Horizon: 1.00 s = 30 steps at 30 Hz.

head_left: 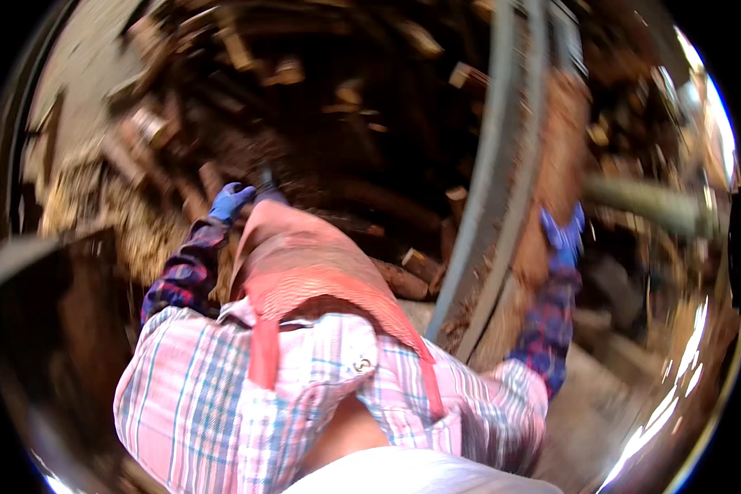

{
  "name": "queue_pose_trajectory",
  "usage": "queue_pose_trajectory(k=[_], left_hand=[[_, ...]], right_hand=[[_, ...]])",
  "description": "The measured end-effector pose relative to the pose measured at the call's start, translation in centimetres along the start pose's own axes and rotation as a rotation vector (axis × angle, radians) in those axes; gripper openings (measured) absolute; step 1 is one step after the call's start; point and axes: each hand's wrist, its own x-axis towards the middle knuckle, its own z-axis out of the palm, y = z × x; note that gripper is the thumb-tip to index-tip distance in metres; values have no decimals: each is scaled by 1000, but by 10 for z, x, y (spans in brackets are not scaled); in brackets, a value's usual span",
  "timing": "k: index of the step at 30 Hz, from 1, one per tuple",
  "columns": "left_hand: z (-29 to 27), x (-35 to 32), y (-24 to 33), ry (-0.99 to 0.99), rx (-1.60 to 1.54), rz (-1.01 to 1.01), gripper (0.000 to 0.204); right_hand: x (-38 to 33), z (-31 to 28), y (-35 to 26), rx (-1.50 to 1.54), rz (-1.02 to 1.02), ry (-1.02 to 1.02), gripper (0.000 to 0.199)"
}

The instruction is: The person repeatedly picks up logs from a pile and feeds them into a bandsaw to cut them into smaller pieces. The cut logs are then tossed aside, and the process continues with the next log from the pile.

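Observation:
My left hand (pixel 232 200), in a blue glove, is beside the reddish apron (pixel 305 239), its fingers curled in and nothing showing in them. Just beyond it lies a short piece of wood (pixel 211 176). On the right, my right hand (pixel 563 237), also in a blue glove, rests with fingers apart against a long brown log (pixel 561 140). That log lies along a grey metal rail (pixel 490 156) running away from me. Motion smears the log and rail, so their detail is hard to make out.
Cut logs (pixel 144 132) are heaped across the far left and middle. A pale greenish pole (pixel 650 204) sticks out at the right. Straw-coloured shavings (pixel 86 193) lie at the left, near a dark box-like edge (pixel 58 255).

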Motion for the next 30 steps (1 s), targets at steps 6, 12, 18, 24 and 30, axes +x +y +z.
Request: queue_pose_trajectory(k=[6,12,18,24,30], left_hand=[[-49,-74,-45,184,-53,-262,49],[-76,11,-37,41,-153,-441,62],[-139,204,-106,271,-28,-457,81],[-231,367,-159,427,192,-525,108],[-260,481,-186,592,431,-489,126]], right_hand=[[-20,24,-101,-560,-52,370,63],[0,245,-260,125,-373,-376,68],[-47,415,-311,1,-139,-1129,68],[-53,471,-309,76,282,-1203,62],[-47,493,-298,-126,446,-1188,55]])
